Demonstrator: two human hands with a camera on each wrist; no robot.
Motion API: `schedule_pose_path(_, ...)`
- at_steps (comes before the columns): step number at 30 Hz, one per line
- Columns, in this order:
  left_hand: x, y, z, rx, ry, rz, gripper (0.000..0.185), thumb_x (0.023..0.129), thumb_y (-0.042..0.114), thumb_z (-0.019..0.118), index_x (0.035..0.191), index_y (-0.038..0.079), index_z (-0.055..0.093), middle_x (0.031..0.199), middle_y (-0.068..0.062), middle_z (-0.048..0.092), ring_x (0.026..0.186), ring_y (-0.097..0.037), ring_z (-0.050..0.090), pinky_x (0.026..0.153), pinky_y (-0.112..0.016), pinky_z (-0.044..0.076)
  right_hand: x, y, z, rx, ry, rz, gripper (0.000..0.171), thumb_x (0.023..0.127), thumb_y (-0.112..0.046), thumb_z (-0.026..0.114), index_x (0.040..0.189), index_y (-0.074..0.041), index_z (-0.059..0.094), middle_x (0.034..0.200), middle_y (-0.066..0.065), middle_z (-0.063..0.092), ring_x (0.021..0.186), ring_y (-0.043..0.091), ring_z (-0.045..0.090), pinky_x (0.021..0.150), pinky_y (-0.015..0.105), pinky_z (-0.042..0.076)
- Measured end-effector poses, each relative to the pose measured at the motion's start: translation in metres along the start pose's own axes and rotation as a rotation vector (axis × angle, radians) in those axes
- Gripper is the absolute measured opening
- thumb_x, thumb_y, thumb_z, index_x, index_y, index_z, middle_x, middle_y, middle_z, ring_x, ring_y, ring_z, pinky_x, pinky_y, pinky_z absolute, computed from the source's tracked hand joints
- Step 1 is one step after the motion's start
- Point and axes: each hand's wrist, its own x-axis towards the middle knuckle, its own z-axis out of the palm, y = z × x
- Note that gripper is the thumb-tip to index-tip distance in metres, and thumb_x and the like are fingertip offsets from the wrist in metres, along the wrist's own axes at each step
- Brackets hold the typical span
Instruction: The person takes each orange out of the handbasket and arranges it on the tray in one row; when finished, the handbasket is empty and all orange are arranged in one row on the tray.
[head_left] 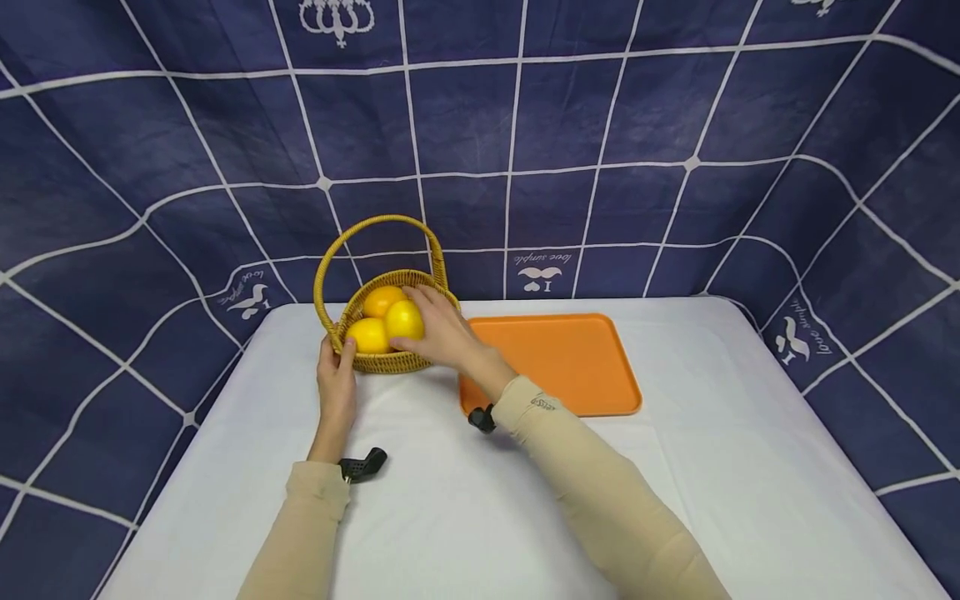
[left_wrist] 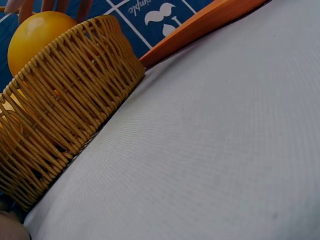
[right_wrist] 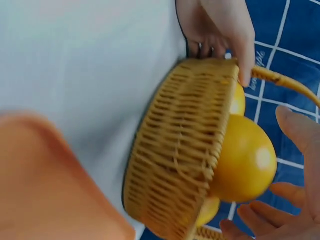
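A woven wicker basket (head_left: 390,360) with a hoop handle stands at the table's back left and holds three yellow-orange fruits. My left hand (head_left: 337,360) grips its near rim, thumb hooked over the edge (right_wrist: 244,70). My right hand (head_left: 429,327) reaches over the basket, fingers spread and cupped round the top fruit (head_left: 403,319). In the right wrist view a narrow gap shows between the thumb (right_wrist: 300,131) and that fruit (right_wrist: 245,159). The left wrist view shows the basket wall (left_wrist: 60,100) and the fruit (left_wrist: 35,32) above it.
An orange tray (head_left: 570,358) lies just right of the basket on the white tablecloth (head_left: 480,500), with nothing on it. A dark blue grid-patterned cloth (head_left: 525,125) hangs behind and to both sides of the table.
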Motion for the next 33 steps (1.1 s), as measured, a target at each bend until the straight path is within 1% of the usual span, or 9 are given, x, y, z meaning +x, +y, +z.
schedule_pose_path(5,0.000,-0.002,0.000,-0.012,-0.009,-0.007,0.058,0.113,0.026,0.048,0.166,0.011,0.030,0.171,-0.008,0.035,0.159,-0.021,0.030,0.132,-0.039,0.024,0.004,-0.005,0.017,0.023,0.014,0.026,0.090,0.093,-0.044,0.081,0.165,-0.014,0.035,0.167,0.015,0.039,0.151,0.032,0.043,0.121,0.051,0.043)
schedule_pose_path(9,-0.001,-0.001,-0.001,-0.028,-0.010,-0.016,0.058,0.113,0.026,0.049,0.166,0.012,0.031,0.171,-0.007,0.035,0.158,-0.020,0.031,0.131,-0.037,0.024,0.006,-0.007,0.025,0.013,0.050,0.044,0.090,0.092,-0.039,0.083,0.164,-0.016,0.036,0.166,0.014,0.040,0.150,0.031,0.044,0.121,0.048,0.043)
schedule_pose_path(15,-0.001,0.003,-0.001,-0.029,0.001,-0.017,0.057,0.113,0.026,0.049,0.166,0.011,0.031,0.171,-0.007,0.035,0.159,-0.020,0.030,0.131,-0.037,0.024,0.009,-0.008,0.030,0.030,0.088,0.048,0.092,0.088,-0.033,0.088,0.164,-0.017,0.037,0.163,0.011,0.043,0.148,0.028,0.046,0.122,0.043,0.043)
schedule_pose_path(21,-0.001,0.004,-0.001,-0.020,0.001,-0.023,0.058,0.113,0.026,0.048,0.166,0.011,0.030,0.171,-0.008,0.034,0.159,-0.022,0.030,0.132,-0.038,0.024,0.010,-0.008,0.031,0.064,0.123,0.062,0.091,0.085,-0.028,0.091,0.159,-0.011,0.041,0.156,0.013,0.050,0.144,0.027,0.050,0.121,0.041,0.044)
schedule_pose_path(23,0.000,0.003,-0.001,-0.023,0.001,-0.024,0.058,0.114,0.026,0.047,0.166,0.011,0.030,0.171,-0.009,0.034,0.159,-0.023,0.030,0.132,-0.039,0.024,0.009,-0.007,0.029,0.091,0.139,0.065,0.090,0.083,-0.026,0.092,0.156,-0.008,0.042,0.152,0.014,0.053,0.140,0.028,0.053,0.119,0.041,0.046)
schedule_pose_path(27,0.000,0.001,0.001,-0.025,0.007,-0.024,0.057,0.114,0.028,0.047,0.166,0.012,0.030,0.171,-0.009,0.034,0.159,-0.023,0.030,0.132,-0.040,0.024,0.007,-0.003,0.020,0.153,0.172,0.077,0.086,0.081,-0.024,0.093,0.151,-0.007,0.044,0.144,0.012,0.058,0.133,0.029,0.057,0.114,0.042,0.049)
schedule_pose_path(29,0.002,-0.001,0.001,-0.029,0.007,-0.023,0.057,0.114,0.028,0.046,0.166,0.013,0.031,0.171,-0.010,0.034,0.159,-0.023,0.031,0.131,-0.039,0.024,0.004,0.001,0.011,0.190,0.190,0.086,0.085,0.081,-0.023,0.092,0.149,-0.007,0.045,0.141,0.012,0.059,0.129,0.030,0.059,0.110,0.043,0.052)
schedule_pose_path(33,0.011,-0.014,0.000,-0.032,0.010,-0.009,0.057,0.113,0.029,0.048,0.166,0.015,0.032,0.170,-0.007,0.036,0.158,-0.019,0.032,0.131,-0.036,0.025,-0.002,0.014,-0.014,0.245,0.234,0.122,0.082,0.080,-0.023,0.090,0.148,-0.008,0.046,0.139,0.014,0.060,0.125,0.034,0.060,0.103,0.046,0.055)
